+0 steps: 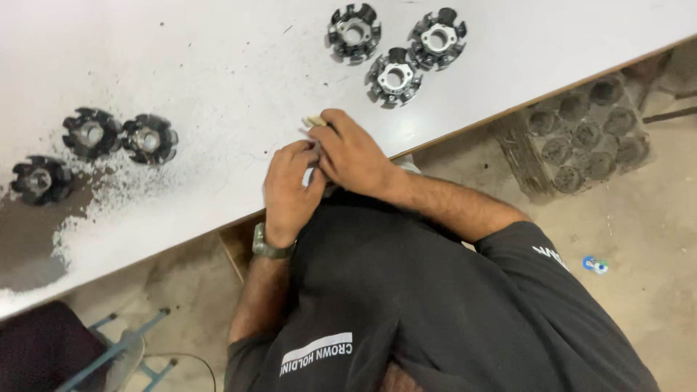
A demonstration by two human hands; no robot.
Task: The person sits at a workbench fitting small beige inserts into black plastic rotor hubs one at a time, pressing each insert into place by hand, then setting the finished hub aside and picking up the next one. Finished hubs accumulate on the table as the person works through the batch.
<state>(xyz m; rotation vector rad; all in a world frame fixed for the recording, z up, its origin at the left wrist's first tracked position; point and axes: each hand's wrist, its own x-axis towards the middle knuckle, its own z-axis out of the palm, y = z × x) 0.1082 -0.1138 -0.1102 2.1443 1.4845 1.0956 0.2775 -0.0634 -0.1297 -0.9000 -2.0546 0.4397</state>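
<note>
My two hands meet at the near edge of the white table (218,43). My right hand (352,152) lies partly over my left hand (289,190), which wears a green watch (267,245) on the wrist. The fingers of both hands are curled around a small pale piece (314,121), and its tan tip pokes out past my right fingertips. Most of that piece is hidden by the fingers. Three dark metal stator cores (396,76) sit on the table beyond my hands. Three more stator cores (149,138) sit to the far left.
Dark filings and dust (80,203) are spread over the table's left part. On the floor to the right lies a brown tray (581,134) with round pockets. A small blue item (595,265) lies on the floor. A blue stool frame (123,348) stands at the bottom left.
</note>
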